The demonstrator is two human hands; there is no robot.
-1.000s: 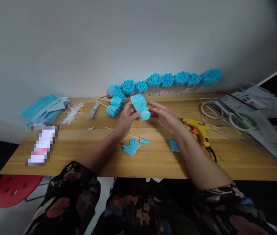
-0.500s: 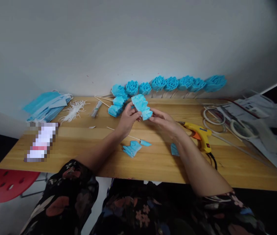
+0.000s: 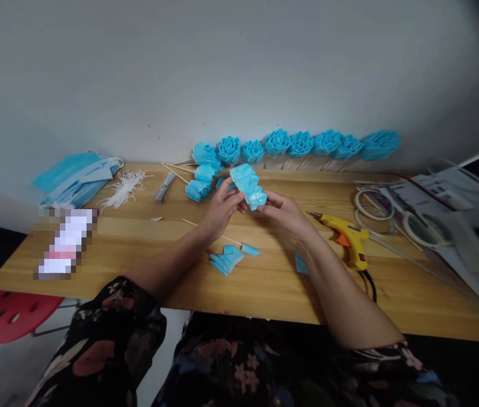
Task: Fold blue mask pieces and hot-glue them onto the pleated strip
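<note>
Both hands hold a pleated blue piece of mask fabric [image 3: 248,183] above the wooden table [image 3: 146,254]. My left hand [image 3: 221,210] pinches its left side with thumb and fingers closed. My right hand [image 3: 282,213] grips its lower right end, fingers curled. Below the hands a thin wooden stick with a blue tip [image 3: 239,244] and a folded blue fabric piece [image 3: 226,259] lie on the table. Another small blue scrap [image 3: 301,263] shows beside my right forearm.
Several finished blue fabric roses [image 3: 299,143] line the wall. A stack of blue face masks [image 3: 74,180] and loose white ear loops [image 3: 125,187] lie at the left. A yellow glue gun [image 3: 349,239], tape rolls [image 3: 370,204] and papers [image 3: 460,215] sit at the right. A red stool [image 3: 13,316] stands below left.
The camera view has shifted slightly, and both hands have kept hold of the pleated fabric, drawing closer together as they work it.
</note>
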